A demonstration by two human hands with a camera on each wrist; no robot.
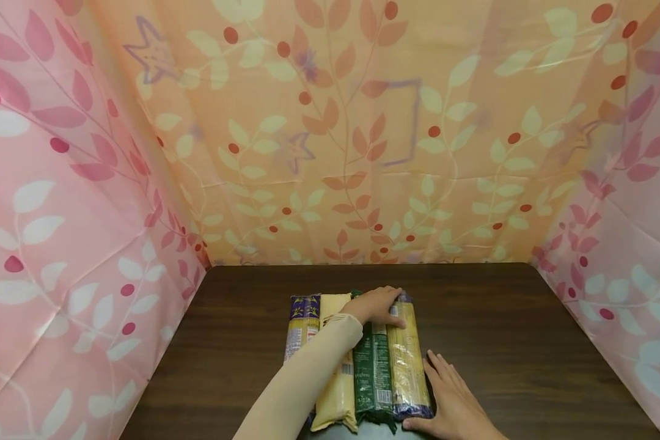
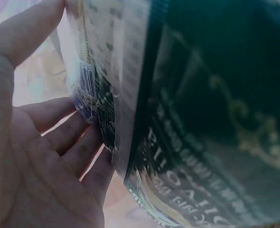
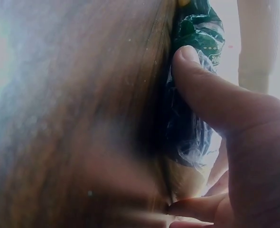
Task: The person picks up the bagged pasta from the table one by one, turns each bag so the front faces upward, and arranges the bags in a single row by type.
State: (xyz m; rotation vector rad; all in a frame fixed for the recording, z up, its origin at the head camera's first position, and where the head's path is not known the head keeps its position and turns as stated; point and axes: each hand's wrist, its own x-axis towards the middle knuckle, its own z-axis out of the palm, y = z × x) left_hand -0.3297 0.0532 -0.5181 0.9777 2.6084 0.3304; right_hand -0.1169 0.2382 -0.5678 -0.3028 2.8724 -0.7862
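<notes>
Several long pasta packs lie side by side on the table. The rightmost is a clear spaghetti pack (image 1: 409, 360) with purple ends. Beside it lies a green spaghetti pack (image 1: 365, 366), which also fills much of the left wrist view. My left hand (image 1: 378, 305) reaches across the packs, its outstretched fingers at the far end of the clear pack and its thumb over it. My right hand (image 1: 453, 400) rests along that pack's right side, fingers extended, thumb at the near purple end (image 3: 182, 123). Further left are a cream pack (image 1: 335, 403) and a purple-topped pack (image 1: 305, 307), partly hidden by my left sleeve.
The dark wooden table (image 1: 242, 342) extends to both sides of the packs and behind them. An orange leaf-patterned curtain (image 1: 341, 201) hangs at the back, with pink patterned curtains (image 1: 88, 244) along the sides.
</notes>
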